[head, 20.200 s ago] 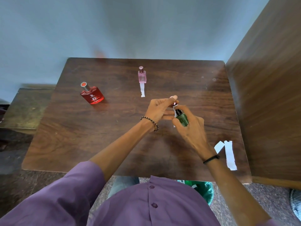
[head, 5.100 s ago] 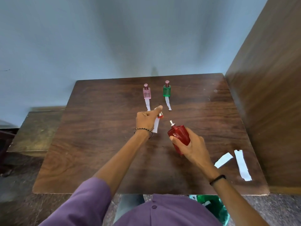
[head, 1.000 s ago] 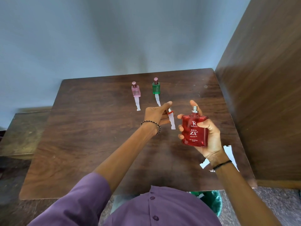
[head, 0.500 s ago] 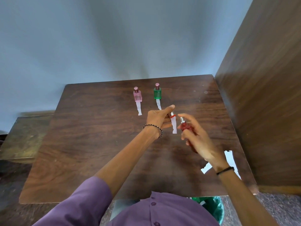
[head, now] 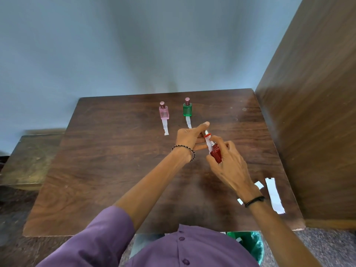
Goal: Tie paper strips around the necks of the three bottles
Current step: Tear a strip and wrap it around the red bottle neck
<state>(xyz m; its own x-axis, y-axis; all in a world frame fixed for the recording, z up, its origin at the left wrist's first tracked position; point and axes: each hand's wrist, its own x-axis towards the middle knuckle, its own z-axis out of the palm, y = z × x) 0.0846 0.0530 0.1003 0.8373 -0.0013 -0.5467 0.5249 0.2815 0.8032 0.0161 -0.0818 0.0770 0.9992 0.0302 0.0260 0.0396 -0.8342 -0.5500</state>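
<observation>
My right hand (head: 230, 166) grips the red bottle (head: 216, 154), tilted with its neck toward my left hand (head: 189, 138). My left hand pinches a white paper strip (head: 208, 143) and the bottle's red-rimmed cap (head: 207, 135) right at that neck. At the back of the wooden table (head: 115, 170) a pink bottle (head: 164, 112) and a green bottle (head: 187, 108) stand upright, each with a white strip trailing from it onto the table.
Two loose white paper strips (head: 274, 195) lie near the table's right front corner, one partly under my right wrist. A tall wooden panel (head: 312, 112) walls the right side. A green bin (head: 248, 245) sits below the front edge. A low bench (head: 28, 158) stands left.
My right hand has turned the red bottle from upright and label-forward to tilted, bringing its neck up against the strip and cap in my left hand. The hands have closed together.
</observation>
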